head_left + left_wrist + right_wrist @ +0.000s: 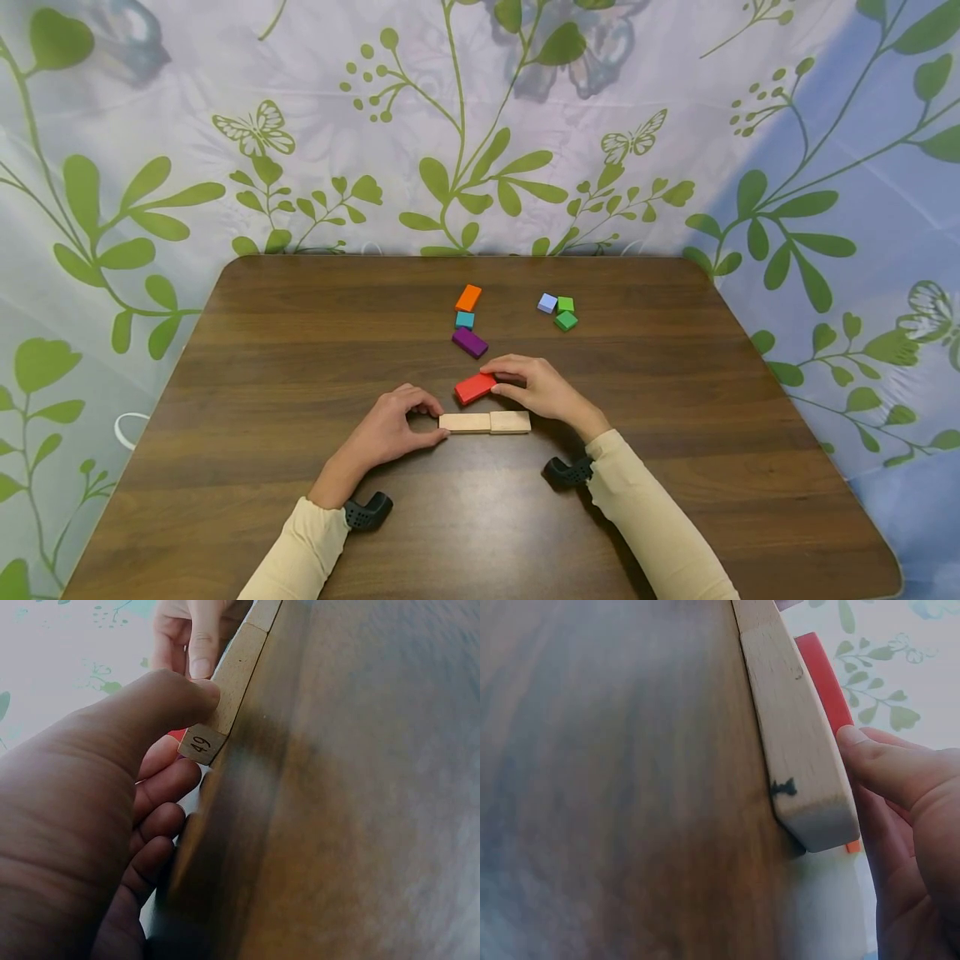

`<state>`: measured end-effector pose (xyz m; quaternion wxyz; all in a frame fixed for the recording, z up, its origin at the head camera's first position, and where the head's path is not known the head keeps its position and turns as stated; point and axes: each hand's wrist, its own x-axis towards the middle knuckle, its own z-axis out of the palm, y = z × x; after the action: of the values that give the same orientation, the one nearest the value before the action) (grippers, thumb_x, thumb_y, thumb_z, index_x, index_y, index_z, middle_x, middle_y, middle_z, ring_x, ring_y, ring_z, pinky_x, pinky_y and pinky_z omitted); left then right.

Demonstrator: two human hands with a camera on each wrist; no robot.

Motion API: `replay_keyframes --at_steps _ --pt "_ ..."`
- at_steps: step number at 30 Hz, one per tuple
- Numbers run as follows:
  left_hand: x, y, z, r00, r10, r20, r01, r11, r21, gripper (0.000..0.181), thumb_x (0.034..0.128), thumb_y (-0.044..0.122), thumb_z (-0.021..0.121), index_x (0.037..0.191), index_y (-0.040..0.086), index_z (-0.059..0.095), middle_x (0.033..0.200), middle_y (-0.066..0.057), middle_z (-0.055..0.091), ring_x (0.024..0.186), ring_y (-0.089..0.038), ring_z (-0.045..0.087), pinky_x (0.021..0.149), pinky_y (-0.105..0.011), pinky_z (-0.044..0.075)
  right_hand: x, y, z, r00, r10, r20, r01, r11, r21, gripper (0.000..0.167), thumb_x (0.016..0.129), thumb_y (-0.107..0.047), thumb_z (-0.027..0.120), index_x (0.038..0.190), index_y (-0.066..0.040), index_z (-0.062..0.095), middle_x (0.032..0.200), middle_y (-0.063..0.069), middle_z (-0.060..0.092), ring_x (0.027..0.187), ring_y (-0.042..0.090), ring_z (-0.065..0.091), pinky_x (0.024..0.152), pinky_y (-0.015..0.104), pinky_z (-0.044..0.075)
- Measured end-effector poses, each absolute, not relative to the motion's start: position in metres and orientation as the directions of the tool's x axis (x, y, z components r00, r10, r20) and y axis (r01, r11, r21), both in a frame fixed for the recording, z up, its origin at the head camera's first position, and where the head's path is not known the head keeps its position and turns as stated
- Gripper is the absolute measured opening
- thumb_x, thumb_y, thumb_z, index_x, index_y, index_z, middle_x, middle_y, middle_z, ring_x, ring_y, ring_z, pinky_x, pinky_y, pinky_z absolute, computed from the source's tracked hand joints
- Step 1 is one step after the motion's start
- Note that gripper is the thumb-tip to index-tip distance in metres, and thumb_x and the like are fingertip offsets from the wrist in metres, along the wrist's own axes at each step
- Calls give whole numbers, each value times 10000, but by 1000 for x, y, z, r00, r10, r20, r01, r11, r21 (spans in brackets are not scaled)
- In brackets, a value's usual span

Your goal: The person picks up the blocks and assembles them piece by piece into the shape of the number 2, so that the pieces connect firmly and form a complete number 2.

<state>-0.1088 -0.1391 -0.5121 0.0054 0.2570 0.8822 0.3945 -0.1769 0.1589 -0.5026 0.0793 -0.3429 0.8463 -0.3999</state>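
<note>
Two plain wooden blocks lie end to end on the table, a left block (465, 423) and a right block (510, 422). My left hand (393, 427) grips the left block's outer end between thumb and fingers; in the left wrist view that block (238, 675) shows "49" on its end face. Just behind the row, my right hand (542, 390) pinches the right end of a red block (474, 387), which sits slightly angled. The right wrist view shows the thumb on the red block (825, 679), beside the wooden block (791, 727) with a dark mark.
Behind the red block, purple (470, 342), teal (465, 320) and orange (468, 297) blocks form a loose column. Farther right lie a light blue block (547, 302) and two green ones (566, 305). A patterned curtain (480, 125) hangs beyond the table's back edge.
</note>
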Motion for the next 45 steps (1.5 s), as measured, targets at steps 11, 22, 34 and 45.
replay_keyframes --at_steps 11,22,34,45 --pt "-109 -140 -512 -868 458 193 449 555 700 246 819 309 891 970 217 721 929 103 659 900 -73 568 806 -285 517 -175 155 -501 -726 -678 116 -530 444 -723 338 997 -169 697 1333 -143 688 1344 50 674 1215 182 673 998 321 538" --pt "-108 -139 -512 -866 459 199 452 547 705 243 821 306 889 976 218 723 933 114 659 903 -70 566 807 -283 517 -176 151 -500 -715 -692 102 -564 485 -668 337 988 -186 711 1325 -167 699 1339 6 683 1217 160 662 1008 369 536" --pt "-109 -140 -513 -868 457 197 452 557 697 242 820 306 890 976 224 724 935 115 666 917 -70 579 822 -300 524 -176 148 -500 -693 -715 93 -606 507 -613 333 997 -192 700 1330 -175 694 1339 10 686 1248 186 641 1027 395 524" --pt "-109 -139 -512 -869 455 194 448 558 699 235 823 304 887 971 224 723 933 107 666 910 -75 576 810 -292 519 -177 149 -502 -685 -723 91 -606 497 -622 349 996 -175 701 1344 -154 681 1358 11 671 1255 178 632 1037 385 517"
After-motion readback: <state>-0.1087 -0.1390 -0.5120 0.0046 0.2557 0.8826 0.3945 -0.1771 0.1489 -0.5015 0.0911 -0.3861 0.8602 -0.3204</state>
